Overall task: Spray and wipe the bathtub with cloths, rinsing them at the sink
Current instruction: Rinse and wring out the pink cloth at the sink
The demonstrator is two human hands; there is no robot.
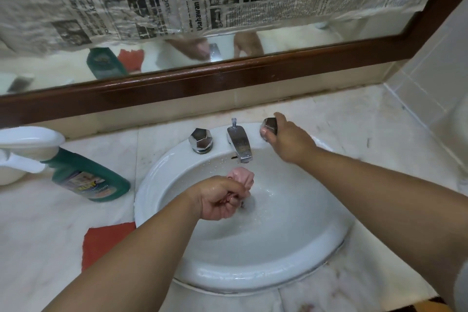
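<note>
My left hand (219,197) grips a bunched pink cloth (241,177) over the middle of the white sink basin (291,256), just below the chrome spout (239,143). My right hand (283,138) curls its fingers and thumb round the right tap knob (270,126). No running water is visible; drops lie on the basin. The left tap knob (201,140) stands untouched. A red cloth (101,242) lies flat on the counter left of the basin, partly under my left forearm.
A green spray bottle (86,177) with a white trigger head lies tilted on the marble counter (359,119) at the left. A wood-framed mirror (228,76), partly covered with newspaper, runs along the back. A tiled wall closes the right side.
</note>
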